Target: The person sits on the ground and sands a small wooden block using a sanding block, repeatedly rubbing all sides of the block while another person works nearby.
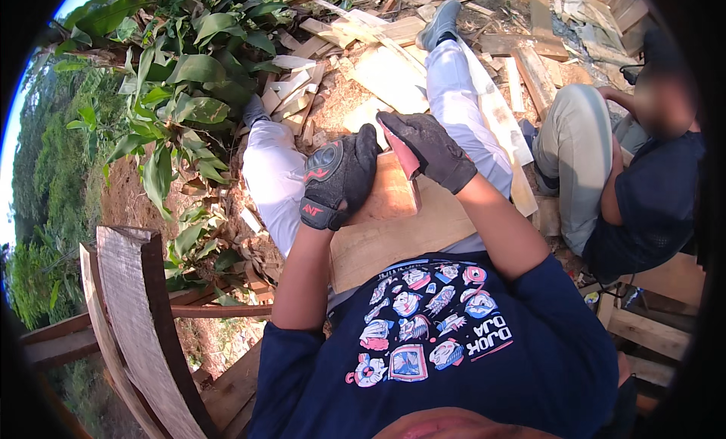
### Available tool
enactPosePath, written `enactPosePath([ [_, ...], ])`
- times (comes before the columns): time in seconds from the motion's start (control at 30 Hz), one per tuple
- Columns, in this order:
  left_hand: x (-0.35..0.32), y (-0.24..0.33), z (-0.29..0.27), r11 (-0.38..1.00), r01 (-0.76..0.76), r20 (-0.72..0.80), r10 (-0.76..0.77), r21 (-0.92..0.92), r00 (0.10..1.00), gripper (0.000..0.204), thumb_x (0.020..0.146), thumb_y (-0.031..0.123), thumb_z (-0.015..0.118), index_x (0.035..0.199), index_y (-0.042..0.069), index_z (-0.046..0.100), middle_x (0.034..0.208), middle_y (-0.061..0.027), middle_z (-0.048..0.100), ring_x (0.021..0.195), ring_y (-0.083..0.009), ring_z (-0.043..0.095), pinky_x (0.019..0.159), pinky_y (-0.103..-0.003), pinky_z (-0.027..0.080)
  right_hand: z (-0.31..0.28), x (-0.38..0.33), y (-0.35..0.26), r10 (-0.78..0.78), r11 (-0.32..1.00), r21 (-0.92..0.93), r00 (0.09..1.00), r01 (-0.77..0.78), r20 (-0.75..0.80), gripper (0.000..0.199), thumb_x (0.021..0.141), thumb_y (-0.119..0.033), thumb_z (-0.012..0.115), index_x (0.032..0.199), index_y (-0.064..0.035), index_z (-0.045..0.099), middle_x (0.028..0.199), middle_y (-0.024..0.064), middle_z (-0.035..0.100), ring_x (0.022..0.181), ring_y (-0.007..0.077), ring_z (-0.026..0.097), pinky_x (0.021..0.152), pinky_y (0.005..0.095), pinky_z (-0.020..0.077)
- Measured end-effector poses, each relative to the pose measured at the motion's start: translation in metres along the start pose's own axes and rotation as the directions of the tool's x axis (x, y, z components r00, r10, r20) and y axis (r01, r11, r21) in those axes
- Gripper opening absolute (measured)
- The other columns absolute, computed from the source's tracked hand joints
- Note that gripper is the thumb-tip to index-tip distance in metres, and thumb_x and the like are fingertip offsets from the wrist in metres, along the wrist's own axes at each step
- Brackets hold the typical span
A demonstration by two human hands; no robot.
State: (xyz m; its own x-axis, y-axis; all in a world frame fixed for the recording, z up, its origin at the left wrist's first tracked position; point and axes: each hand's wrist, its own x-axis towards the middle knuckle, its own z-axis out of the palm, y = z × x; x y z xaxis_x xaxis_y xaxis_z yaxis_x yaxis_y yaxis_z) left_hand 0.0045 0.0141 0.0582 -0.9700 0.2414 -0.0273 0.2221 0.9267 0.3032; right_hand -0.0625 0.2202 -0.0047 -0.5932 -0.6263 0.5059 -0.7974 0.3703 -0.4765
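A reddish-brown wooden block (395, 193) rests on a wide pale board (401, 238) lying across my lap. My left hand (338, 178), in a black glove with red marks, is closed around the block's left side. In my right hand (437, 150), also black-gloved, is a bent piece of red sandpaper (401, 146), held against the block's far right edge. The glove hides part of the sandpaper. The fingertips of both hands come close together over the block's far end.
Wood offcuts (295, 91) and planks litter the dirt ground ahead. Leafy plants (181, 83) grow at the left. Upright curved boards (140, 303) stand by my left side. Another person (643, 174) sits close on my right, beside stacked lumber (650, 333).
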Motion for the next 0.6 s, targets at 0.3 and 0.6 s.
enactPosePath([
  [0.3, 0.028, -0.002, 0.068, 0.869, -0.414, -0.258, 0.349, -0.27, 0.901, 0.027, 0.103, 0.015, 0.05, 0.125, 0.004, 0.063, 0.096, -0.0233, 0.075, 0.09, -0.0441, 0.072, 0.079, -0.054, 0.056, -0.051, -0.021, -0.011, 0.027, 0.988, -0.15, 0.999, -0.023, 0.025, 0.049, 0.087, -0.017, 0.074, 0.132, -0.0037, 0.061, 0.1, 0.0191, 0.074, 0.092, 0.0385, 0.075, 0.078, 0.0481, 0.0584],
  [0.6, 0.023, -0.002, 0.063, 0.929, -0.275, -0.2, 0.229, -0.247, 0.953, 0.024, 0.103, 0.014, 0.049, 0.12, 0.005, 0.064, 0.096, -0.0231, 0.075, 0.095, -0.044, 0.072, 0.084, -0.055, 0.055, -0.051, 0.002, 0.001, 0.078, 0.971, -0.239, 0.968, -0.019, 0.239, 0.044, 0.088, -0.021, 0.077, 0.127, -0.0055, 0.062, 0.102, 0.0169, 0.074, 0.094, 0.0371, 0.075, 0.081, 0.0485, 0.0579],
])
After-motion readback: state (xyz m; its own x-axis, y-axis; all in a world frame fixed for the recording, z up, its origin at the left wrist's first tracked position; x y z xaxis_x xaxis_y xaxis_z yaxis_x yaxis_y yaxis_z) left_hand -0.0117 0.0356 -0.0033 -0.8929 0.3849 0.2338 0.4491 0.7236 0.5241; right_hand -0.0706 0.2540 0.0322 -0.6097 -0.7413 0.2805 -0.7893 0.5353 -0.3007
